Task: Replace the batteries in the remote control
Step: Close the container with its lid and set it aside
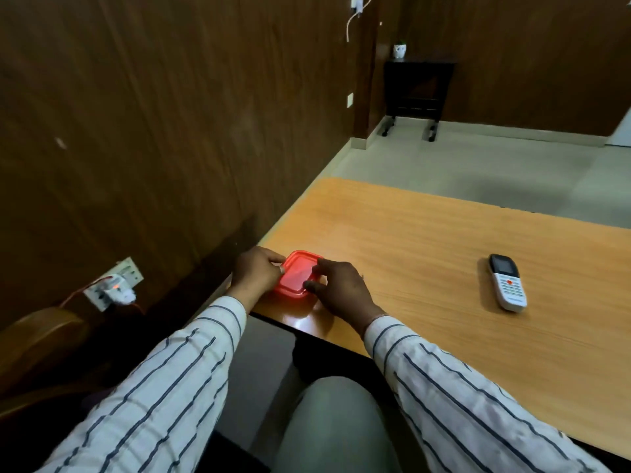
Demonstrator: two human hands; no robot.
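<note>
A small red plastic container (296, 275) with its lid on sits at the near left corner of the wooden table (426, 254). My left hand (256, 272) grips its left side. My right hand (341, 290) holds its right edge, fingers resting on the lid. A white remote control (507, 282) with a dark screen lies face up far to the right, apart from both hands. No batteries are visible.
A dark wood-panelled wall runs along the table's left side, with a wall socket and plugged-in adapter (114, 286) low down. A wooden chair (37, 339) stands at the left. A dark side table (415, 93) stands at the far wall. My knee (336, 421) is below the table edge.
</note>
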